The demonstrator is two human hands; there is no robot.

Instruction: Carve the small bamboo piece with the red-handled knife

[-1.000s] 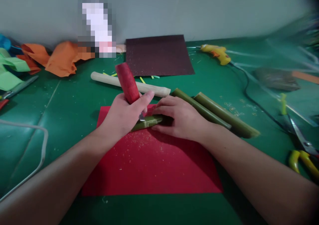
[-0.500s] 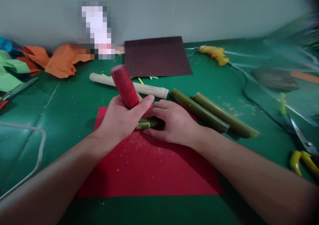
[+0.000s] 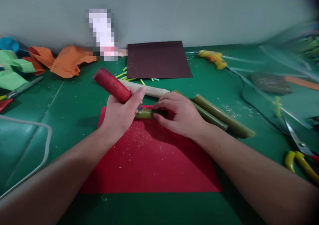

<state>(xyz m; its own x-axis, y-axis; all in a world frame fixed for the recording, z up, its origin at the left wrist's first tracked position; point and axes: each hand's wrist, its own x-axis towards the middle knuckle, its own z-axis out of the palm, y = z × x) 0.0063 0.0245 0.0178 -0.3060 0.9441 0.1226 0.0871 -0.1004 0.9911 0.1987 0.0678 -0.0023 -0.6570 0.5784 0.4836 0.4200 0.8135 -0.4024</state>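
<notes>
My left hand (image 3: 118,113) is closed around the thick, round red handle of a cutting tool (image 3: 112,85). The handle leans up to the left, and a small grey bit of the tool shows by my thumb, against a green bamboo piece (image 3: 147,114). Most of its working end is hidden. My right hand (image 3: 178,113) grips the bamboo from the right, with fingers over the top and thumb on the near side. The bamboo lies level above a red sheet (image 3: 154,165) sprinkled with pale shavings.
Two green bamboo lengths (image 3: 224,115) lie right of my right hand. Behind are a pale stick (image 3: 152,89), a dark brown sheet (image 3: 159,60) and a yellow glue gun (image 3: 213,58) with its cord. Scissors (image 3: 300,145) lie right; orange paper (image 3: 67,62) is at back left.
The red handle has tipped further down to the left. My right hand and the bamboo have shifted slightly away from me, and more of the bamboo shows between my hands.
</notes>
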